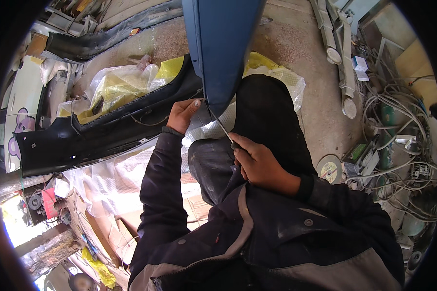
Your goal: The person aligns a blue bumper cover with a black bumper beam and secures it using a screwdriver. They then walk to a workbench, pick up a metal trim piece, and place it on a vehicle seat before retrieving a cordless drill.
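Note:
A long blue painted panel (221, 53), looking like a car body part, comes down from the top of the view and ends in a rounded lower corner. My left hand (182, 116) is closed at that corner's left edge, thumb up; what its fingers pinch is hidden. In my right hand (264, 167) is a screwdriver with a thin metal shaft (221, 123). Its tip reaches the panel's lower corner, beside my left fingers. My right fingers wrap round the handle, mostly covering it. My bent knee (262, 97) rises right beside the panel.
A black car bumper (97, 128) with loose wires lies to the left on bubble wrap (107, 189) and yellow sheeting (128, 92). Another dark bumper (97, 43) lies farther off. At the right are metal rails (342, 63), a grinding disc (329, 169) and tangled cables (398, 121).

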`<state>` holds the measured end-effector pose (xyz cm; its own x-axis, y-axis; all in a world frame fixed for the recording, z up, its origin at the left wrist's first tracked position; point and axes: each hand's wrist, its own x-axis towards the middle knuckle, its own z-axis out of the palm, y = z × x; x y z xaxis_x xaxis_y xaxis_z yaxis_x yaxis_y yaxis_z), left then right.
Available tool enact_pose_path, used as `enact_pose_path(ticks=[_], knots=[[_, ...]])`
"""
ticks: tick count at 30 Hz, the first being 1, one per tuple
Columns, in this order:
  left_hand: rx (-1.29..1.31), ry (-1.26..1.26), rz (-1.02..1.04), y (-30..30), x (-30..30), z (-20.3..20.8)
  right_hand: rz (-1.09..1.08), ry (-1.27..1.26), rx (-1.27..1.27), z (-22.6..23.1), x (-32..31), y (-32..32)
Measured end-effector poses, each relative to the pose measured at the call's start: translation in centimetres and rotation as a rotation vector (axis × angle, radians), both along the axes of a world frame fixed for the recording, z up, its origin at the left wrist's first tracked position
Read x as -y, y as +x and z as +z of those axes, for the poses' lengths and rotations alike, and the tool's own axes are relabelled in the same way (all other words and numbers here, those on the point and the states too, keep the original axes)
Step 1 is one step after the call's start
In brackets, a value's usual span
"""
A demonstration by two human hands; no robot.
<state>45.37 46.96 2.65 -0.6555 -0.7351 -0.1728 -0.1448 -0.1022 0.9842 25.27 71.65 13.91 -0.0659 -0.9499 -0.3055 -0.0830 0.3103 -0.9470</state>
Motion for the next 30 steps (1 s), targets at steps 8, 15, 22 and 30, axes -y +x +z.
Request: enact_pose_path(ticks=[8, 15, 22, 30], knots=[[-0.196, 0.038, 0.077, -1.0, -0.9, -2.0, -0.007, 0.079, 0.089, 1.0, -0.2, -0.2], [-0.138, -0.04, 0.116, -0.8, -1.2, -2.7, 0.016, 0.003, -0.013, 1.2, -0.5, -0.3], [-0.166, -0.005, 0.11, -0.8, -1.3, -2.5, 0.049, 0.013, -0.098, 1.1, -0.4, -0.5], [-0.187, 0.009, 0.108, -0.8, -1.5, -2.3, 0.028, -0.07, -0.103, 0.5, -0.8, -0.2]])
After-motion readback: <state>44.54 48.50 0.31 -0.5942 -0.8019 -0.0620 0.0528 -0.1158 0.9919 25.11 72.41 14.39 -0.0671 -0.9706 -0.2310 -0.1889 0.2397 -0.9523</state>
